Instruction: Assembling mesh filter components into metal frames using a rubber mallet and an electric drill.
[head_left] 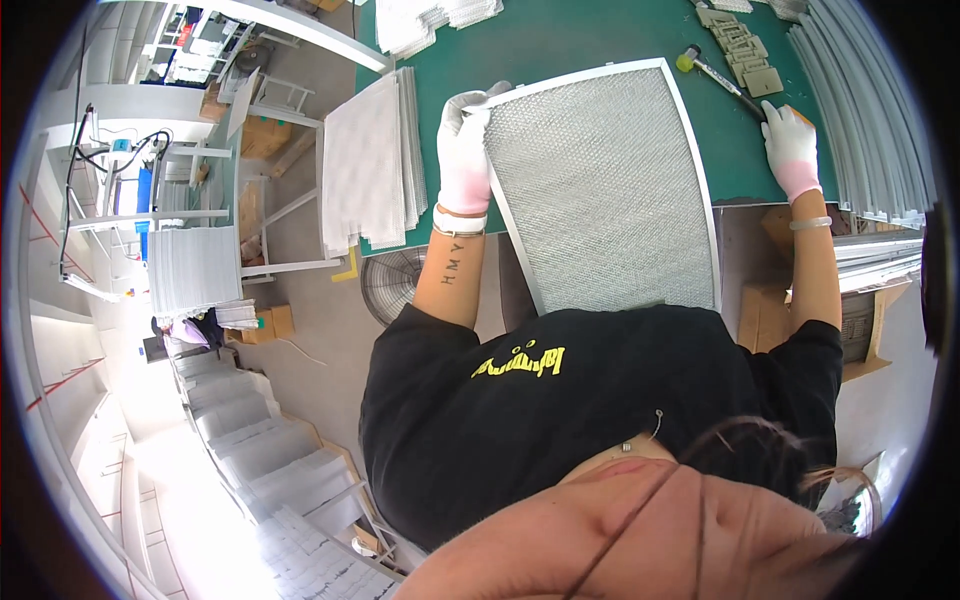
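Note:
A rectangular metal mesh filter panel (610,190) with a thin pale frame leans from the green worktable toward my body. My left hand (465,155), in a white and pink glove, is closed around the panel's far left corner. Off to the right, my gloved right hand (790,150) is wrapped round the dark grip of a hammer (725,82). The hammer lies slantwise over the table, its yellow-green head pointing far left. My right palm hides the end of its handle.
The green worktable (570,40) bears a stack of mesh sheets (370,165) at left, beige flat pieces (740,50) beyond the hammer and long metal frame strips (860,110) at right. A round fan (390,285) stands below the left edge; cardboard boxes (763,318) sit underneath.

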